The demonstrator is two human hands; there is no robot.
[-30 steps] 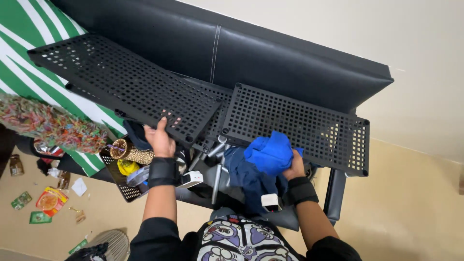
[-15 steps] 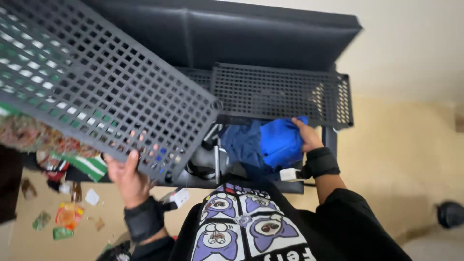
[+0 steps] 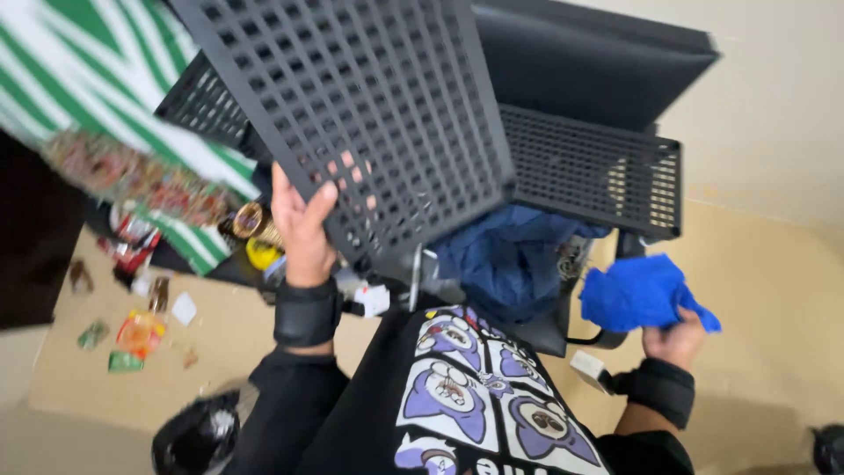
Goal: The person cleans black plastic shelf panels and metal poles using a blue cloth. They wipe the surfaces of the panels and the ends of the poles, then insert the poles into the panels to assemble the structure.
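A person in a black printed shirt [image 3: 479,400] is standing over a cluttered black rack, both wrists wrapped in black bands. The right hand [image 3: 673,339], out to the side and well apart from the left, is closing around a crumpled blue cloth [image 3: 642,295] and holding it clear of the rack, over the tan floor [image 3: 774,290]. The left hand [image 3: 303,224] is gripping the lower edge of a black perforated panel [image 3: 369,105], thumb on the near face and fingers showing through the holes, tilting it up off the frame.

By the look of it, the lifting of the panel is the step in hand; any further move calls for a firm hold on that edge, since the panel is large and held by one hand only.

Beneath it, darker blue fabric [image 3: 505,259] is lying in the rack beside a second perforated shelf [image 3: 598,171]. Farther left, wrappers and scraps [image 3: 132,334] are littering the floor beside green-and-white striped fabric [image 3: 114,114], and a pale wall [image 3: 774,105] is rising behind.
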